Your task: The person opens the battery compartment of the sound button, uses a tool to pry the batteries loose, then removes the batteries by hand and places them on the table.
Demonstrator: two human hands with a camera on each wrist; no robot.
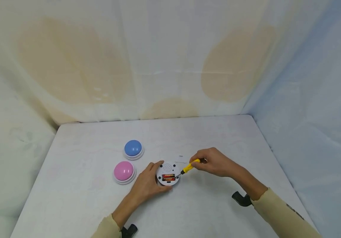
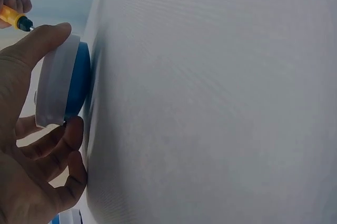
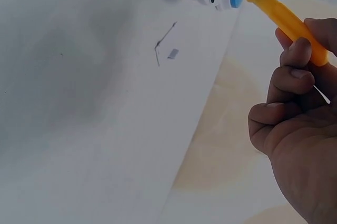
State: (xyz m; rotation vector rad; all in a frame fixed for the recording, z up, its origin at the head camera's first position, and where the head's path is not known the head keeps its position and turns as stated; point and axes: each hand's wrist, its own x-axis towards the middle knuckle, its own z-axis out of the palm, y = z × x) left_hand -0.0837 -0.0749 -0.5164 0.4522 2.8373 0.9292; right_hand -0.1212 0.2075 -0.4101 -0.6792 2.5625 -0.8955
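White sheeting (image 1: pixel 164 49) with tan patches is rising beyond the upturned unit (image 1: pixel 170 172). A white tabletop (image 1: pixel 206 208) is extending around the upturned unit on all sides. The right hand (image 1: pixel 213 161) is grasping a yellow screwdriver (image 1: pixel 189 166) to the right of the upturned unit. The left hand (image 1: pixel 149 180) is gripping the upturned unit at its left side, the thumb lying along the near edge. A pink-domed button (image 1: pixel 124 171) is standing left of the upturned unit; a blue-domed button (image 1: pixel 133 148) is standing left of and beyond it. The upturned unit itself is sitting between both hands, its white base facing upward and its blue dome facing the tabletop. The screwdriver is slanting down toward the right end of two batteries (image 1: pixel 168 177), which are lying side by side in the near half of the upturned unit; tip contact is remaining unclear. A small grey patch (image 1: pixel 181 156) is showing beyond the upturned unit, slightly rightward.
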